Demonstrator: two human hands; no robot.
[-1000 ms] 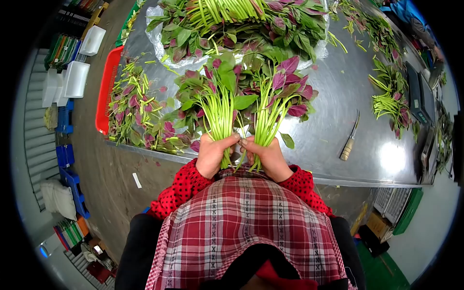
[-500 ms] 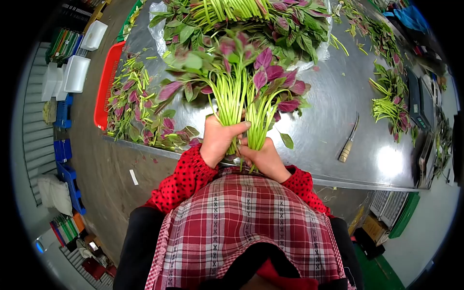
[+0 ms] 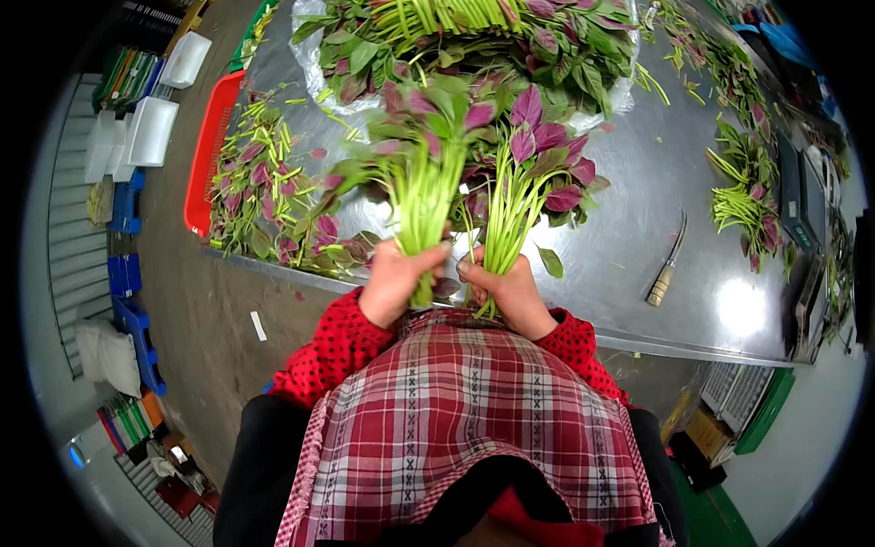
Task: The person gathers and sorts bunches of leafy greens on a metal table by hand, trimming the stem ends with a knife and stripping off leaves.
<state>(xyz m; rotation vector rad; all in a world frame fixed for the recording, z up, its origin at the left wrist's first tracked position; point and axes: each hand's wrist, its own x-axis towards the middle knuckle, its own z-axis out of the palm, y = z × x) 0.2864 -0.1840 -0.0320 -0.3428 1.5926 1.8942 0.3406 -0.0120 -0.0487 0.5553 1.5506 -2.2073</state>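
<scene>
My left hand point(image 3: 398, 275) is closed round the stems of a bunch of red-and-green amaranth point(image 3: 427, 187), its leafy tops pointing away from me and smeared by motion. Beside it, my right hand point(image 3: 504, 290) grips a second amaranth bunch point(image 3: 516, 205) by the lower stems, purple leaves at the top. A narrow gap separates the two bunches at the stems. Both hands are held just over the front edge of the metal table point(image 3: 620, 246). Past them lies a large amaranth pile point(image 3: 565, 68) on clear plastic.
Stripped leaves and stem pieces point(image 3: 264, 182) litter the left side, by a red crate point(image 3: 208, 155). On the right lie a wooden-handled knife point(image 3: 667, 264), a small amaranth bunch point(image 3: 740, 205) and a dark scale-like device point(image 3: 799, 196). More greens point(image 3: 720, 64) trail along the far right.
My hands have drawn apart, the left shifting slightly left and down with its bunch, the right slightly right. The stems that were pressed together now stand apart. The view has shifted a little.
</scene>
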